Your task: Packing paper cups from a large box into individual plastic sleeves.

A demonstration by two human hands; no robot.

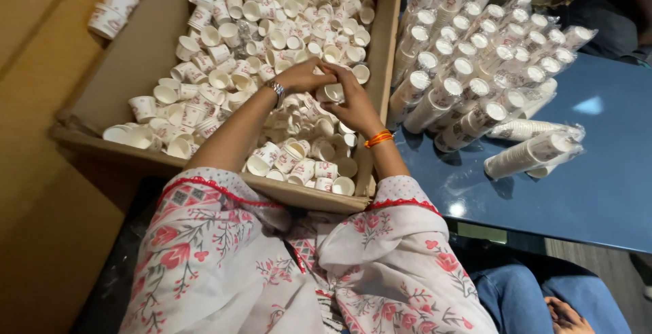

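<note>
Both hands meet over the middle of a large open brown cardboard box [397,28]: left hand [302,76] curled, fingers pinching a small white printed paper cup [333,92]; right hand [354,106] cupped round the same cup from the other side. Around them, a loose heap of similar white paper cups [231,49] filling the box. To the right, on a blue tabletop [598,191], finished stacks of cups in clear plastic sleeves [475,56], lying on their sides. Step in hand, by the look of it: nesting loose cups into a stack. Next move likely calls for another cup, mouth aligned, pressed in straight.
</note>
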